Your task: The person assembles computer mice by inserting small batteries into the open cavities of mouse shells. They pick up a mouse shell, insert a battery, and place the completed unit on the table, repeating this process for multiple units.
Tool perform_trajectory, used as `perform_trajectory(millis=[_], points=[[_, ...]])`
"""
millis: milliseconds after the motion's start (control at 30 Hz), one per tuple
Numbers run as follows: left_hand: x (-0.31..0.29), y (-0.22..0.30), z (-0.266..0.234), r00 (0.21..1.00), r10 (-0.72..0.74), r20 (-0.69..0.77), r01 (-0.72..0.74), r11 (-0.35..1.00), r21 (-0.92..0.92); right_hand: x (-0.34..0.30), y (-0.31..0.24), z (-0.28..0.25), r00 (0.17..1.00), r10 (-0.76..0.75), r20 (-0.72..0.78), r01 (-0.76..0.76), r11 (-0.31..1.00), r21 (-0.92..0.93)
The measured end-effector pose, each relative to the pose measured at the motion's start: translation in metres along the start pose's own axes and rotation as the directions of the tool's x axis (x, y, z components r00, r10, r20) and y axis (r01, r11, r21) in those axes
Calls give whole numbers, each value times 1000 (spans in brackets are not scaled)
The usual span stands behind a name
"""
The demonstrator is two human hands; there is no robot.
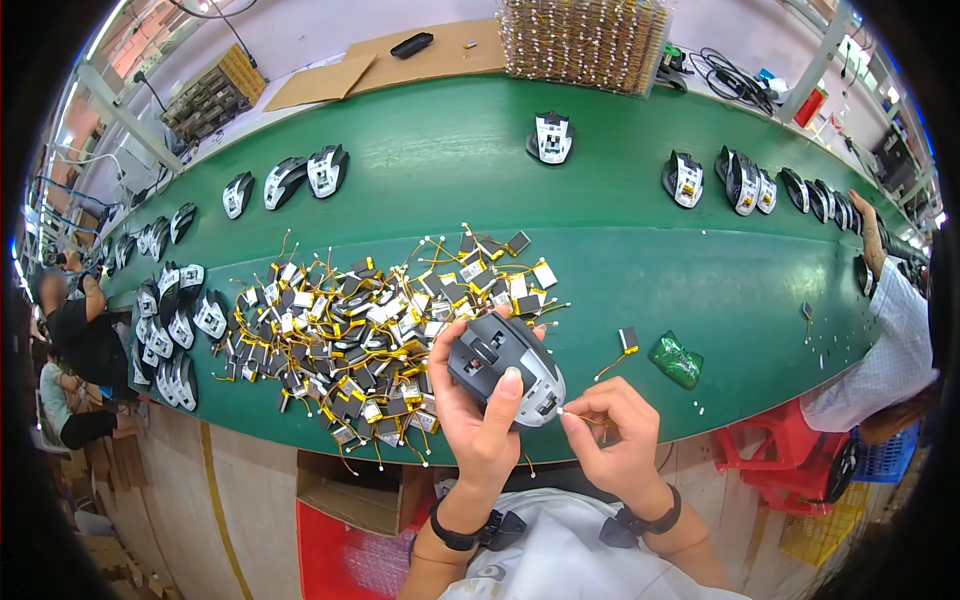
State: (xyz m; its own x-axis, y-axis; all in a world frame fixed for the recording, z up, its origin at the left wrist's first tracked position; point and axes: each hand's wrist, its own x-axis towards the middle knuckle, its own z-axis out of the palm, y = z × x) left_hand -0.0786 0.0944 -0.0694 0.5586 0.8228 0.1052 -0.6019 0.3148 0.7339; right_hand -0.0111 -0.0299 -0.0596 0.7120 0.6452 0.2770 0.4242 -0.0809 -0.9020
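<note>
A half-assembled computer mouse (508, 368), black with a light grey rear part, rests in my left hand (475, 410). My left fingers wrap round its side and the thumb lies across it. Close to the opening at its grey end, my right hand (615, 430) pinches a small white plug (561, 409) on thin wires. Whether the plug touches the mouse, I cannot tell. Beyond and left of my left hand spreads a big heap of small wired battery packs (350, 345). One single battery pack (628, 340) lies apart, right of the mouse.
On the green table (610, 265) a crumpled green packet (676, 360) lies to the right. More mice (180, 320) cluster at the left, and others (740, 180) line the far strip. Co-workers sit at both ends. A tray stack (585, 45) stands at the back.
</note>
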Motion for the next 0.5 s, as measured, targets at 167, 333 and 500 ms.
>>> perform_trajectory(millis=[167,333,500], points=[[-3,0,2,1000,28,9,-29,997,68,8,-4,1,998,-47,39,50,996,-78],[-5,-3,-4,982,163,98,-170,983,67,13,-1,2,988,128,81,-134,988,81],[-9,-5,-3,971,226,73,-228,973,23,11,0,11,975,213,67,-221,959,179]])
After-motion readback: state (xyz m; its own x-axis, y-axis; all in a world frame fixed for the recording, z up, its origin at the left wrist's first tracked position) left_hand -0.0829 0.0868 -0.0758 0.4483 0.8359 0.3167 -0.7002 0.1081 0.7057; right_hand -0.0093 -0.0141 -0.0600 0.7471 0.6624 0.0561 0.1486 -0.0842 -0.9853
